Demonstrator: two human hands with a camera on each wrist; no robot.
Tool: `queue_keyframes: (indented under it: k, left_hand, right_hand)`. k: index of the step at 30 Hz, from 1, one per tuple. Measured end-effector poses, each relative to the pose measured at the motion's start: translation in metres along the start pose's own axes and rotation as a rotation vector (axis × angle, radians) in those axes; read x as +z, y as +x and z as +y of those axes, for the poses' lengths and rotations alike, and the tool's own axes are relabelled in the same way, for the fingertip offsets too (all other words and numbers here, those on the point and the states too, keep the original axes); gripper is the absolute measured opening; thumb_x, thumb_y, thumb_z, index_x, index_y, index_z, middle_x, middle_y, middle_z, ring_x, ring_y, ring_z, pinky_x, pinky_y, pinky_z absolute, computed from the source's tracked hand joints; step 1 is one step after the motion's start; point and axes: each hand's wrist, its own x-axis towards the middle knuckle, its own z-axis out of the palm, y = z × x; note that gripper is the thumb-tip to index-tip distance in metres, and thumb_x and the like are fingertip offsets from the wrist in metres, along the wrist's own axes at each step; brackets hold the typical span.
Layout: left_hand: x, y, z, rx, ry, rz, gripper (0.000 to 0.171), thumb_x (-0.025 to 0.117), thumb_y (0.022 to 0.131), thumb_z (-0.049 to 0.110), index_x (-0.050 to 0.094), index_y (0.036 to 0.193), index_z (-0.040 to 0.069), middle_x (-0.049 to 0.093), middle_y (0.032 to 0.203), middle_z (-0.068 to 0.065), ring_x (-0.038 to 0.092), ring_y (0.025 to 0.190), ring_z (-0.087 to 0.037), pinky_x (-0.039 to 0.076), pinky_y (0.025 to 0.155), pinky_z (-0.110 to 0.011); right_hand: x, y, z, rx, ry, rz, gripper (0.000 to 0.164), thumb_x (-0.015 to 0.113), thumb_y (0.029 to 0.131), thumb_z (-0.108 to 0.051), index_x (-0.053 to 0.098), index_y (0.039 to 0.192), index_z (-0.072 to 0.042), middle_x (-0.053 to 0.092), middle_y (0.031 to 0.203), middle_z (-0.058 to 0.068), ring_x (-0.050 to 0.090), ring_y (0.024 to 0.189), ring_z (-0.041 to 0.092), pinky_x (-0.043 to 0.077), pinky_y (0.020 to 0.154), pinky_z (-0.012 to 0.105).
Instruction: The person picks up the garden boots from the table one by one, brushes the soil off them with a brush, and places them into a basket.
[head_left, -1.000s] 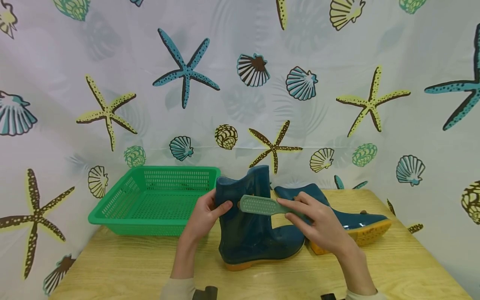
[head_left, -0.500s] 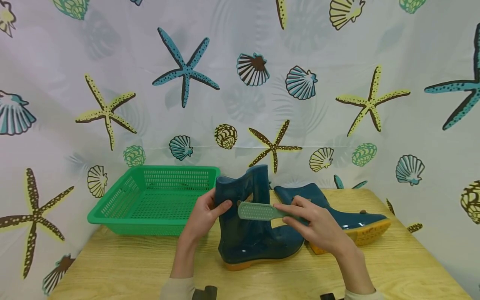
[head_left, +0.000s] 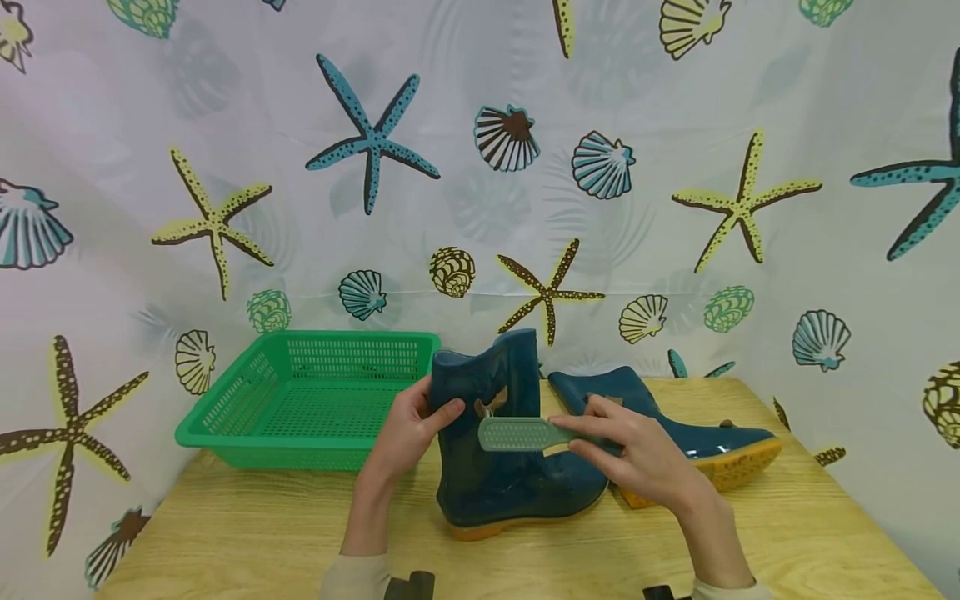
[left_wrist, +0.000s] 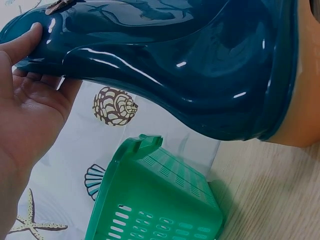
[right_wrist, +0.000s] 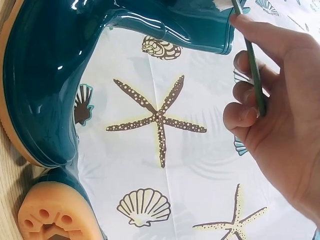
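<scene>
An upright dark blue rubber boot (head_left: 495, 487) with an orange sole stands on the table in the head view. My left hand (head_left: 408, 429) grips the upper shaft from its left side, thumb on the near face. My right hand (head_left: 637, 446) holds a green scrub brush (head_left: 513, 434) by its handle, the brush head lying across the shaft. White bristles (right_wrist: 223, 5) show at the top of the right wrist view. Just above the brush, a brown patch (head_left: 497, 400) marks the shaft; part of that patch (left_wrist: 60, 6) appears in the left wrist view.
A second blue boot (head_left: 615, 387) lies on its side at the right, its orange sole (head_left: 742, 467) facing forward. A green slotted basket (head_left: 247, 457) stands at the back left of the wooden table (head_left: 247, 533). Behind hangs a sea-patterned curtain (head_left: 450, 208).
The brush has moved down the shaft in my right hand, uncovering more of the brown patch. My left hand and both boots have stayed in place.
</scene>
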Motion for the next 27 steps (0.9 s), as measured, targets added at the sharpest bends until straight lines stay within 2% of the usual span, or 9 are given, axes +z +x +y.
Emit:
queue_keyframes:
  k: [11,14,21,23,27]
  left_hand:
    - [-0.0017,0.0001,-0.0019,0.009,0.003,-0.009,0.033,0.064,0.098,0.02,0.059,0.127,0.005,0.068,0.109,-0.019,0.068,0.094,-0.013,0.054,0.085,-0.031]
    - [-0.002,0.0002,-0.0021,0.012,-0.003,-0.014,0.033,0.064,0.098,0.021,0.059,0.127,0.005,0.068,0.109,-0.019,0.068,0.094,-0.013,0.054,0.085,-0.03]
    - [-0.002,0.0008,-0.0019,-0.003,0.0,-0.006,0.034,0.063,0.099,0.022,0.059,0.129,0.007,0.068,0.111,-0.018,0.068,0.098,-0.017,0.054,0.087,-0.033]
    - [-0.0019,0.0008,-0.0019,-0.006,0.007,-0.003,0.034,0.063,0.099,0.022,0.058,0.129,0.007,0.068,0.111,-0.018,0.068,0.099,-0.018,0.055,0.087,-0.033]
    - [-0.0017,0.0006,-0.0019,-0.003,0.015,0.003,0.033,0.063,0.099,0.022,0.058,0.128,0.007,0.067,0.109,-0.018,0.068,0.099,-0.019,0.054,0.087,-0.034]
  right_hand:
    - [0.0004,0.0034,-0.0011,-0.017,-0.042,0.168,0.046,0.073,0.087,-0.003,0.067,0.13,-0.019,0.043,0.084,-0.012,0.031,0.066,-0.001,0.03,0.057,0.015]
    - [0.0004,0.0032,-0.0009,-0.008,-0.06,0.173,0.045,0.073,0.087,-0.004,0.067,0.129,-0.02,0.043,0.084,-0.013,0.031,0.066,-0.002,0.03,0.056,0.014]
    - [-0.001,0.0007,0.0009,0.035,-0.07,0.122,0.041,0.071,0.09,-0.008,0.068,0.129,-0.021,0.043,0.085,-0.014,0.03,0.066,-0.003,0.032,0.057,0.016]
    - [-0.0017,-0.0004,0.0016,0.058,-0.066,0.103,0.039,0.07,0.091,-0.009,0.068,0.128,-0.022,0.047,0.088,-0.013,0.034,0.066,-0.001,0.035,0.058,0.017]
    - [-0.0032,-0.0021,0.0013,0.094,-0.078,0.079,0.036,0.071,0.091,-0.013,0.07,0.126,-0.022,0.062,0.103,-0.006,0.061,0.083,0.011,0.047,0.063,0.024]
